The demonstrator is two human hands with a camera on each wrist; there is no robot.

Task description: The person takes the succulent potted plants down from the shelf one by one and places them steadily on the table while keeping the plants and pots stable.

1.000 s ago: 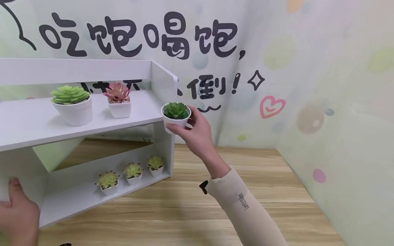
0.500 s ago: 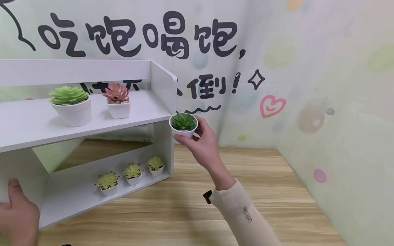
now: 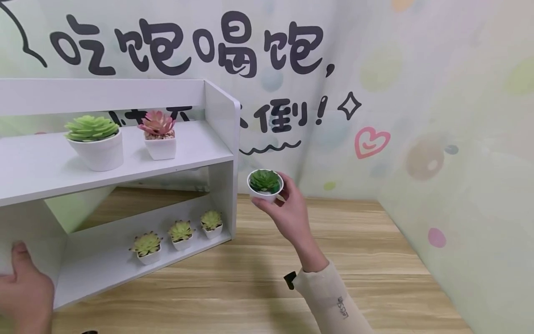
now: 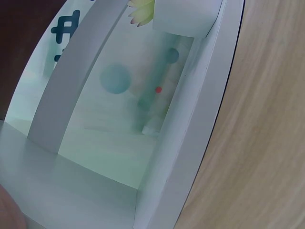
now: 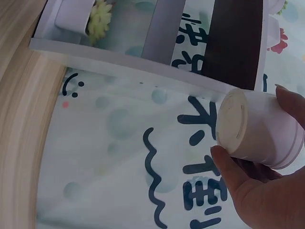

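Observation:
My right hand (image 3: 292, 213) grips a small round white pot with a dark green succulent (image 3: 264, 182), held in the air to the right of the shelf's side panel. In the right wrist view, thumb and fingers close round the white pot (image 5: 267, 126), its base showing. At the far left, my left hand (image 3: 26, 287) holds the left upright of the white shelf (image 3: 200, 141); its thumb lies on the panel's inner face, and the other fingers are hidden. The left wrist view catches only a bit of that hand (image 4: 8, 212) at the edge.
On the upper board stand a light green succulent (image 3: 100, 146) in a round pot and a pink succulent (image 3: 160, 139) in a square pot. Three small yellow-green succulents (image 3: 181, 234) line the lower board. A wooden tabletop (image 3: 354, 260) meets a patterned wall backdrop (image 3: 417, 93).
My right hand has moved down and to the right with the potted succulent, away from the shelf's upper corner. The left hand and the shelf stay where they were.

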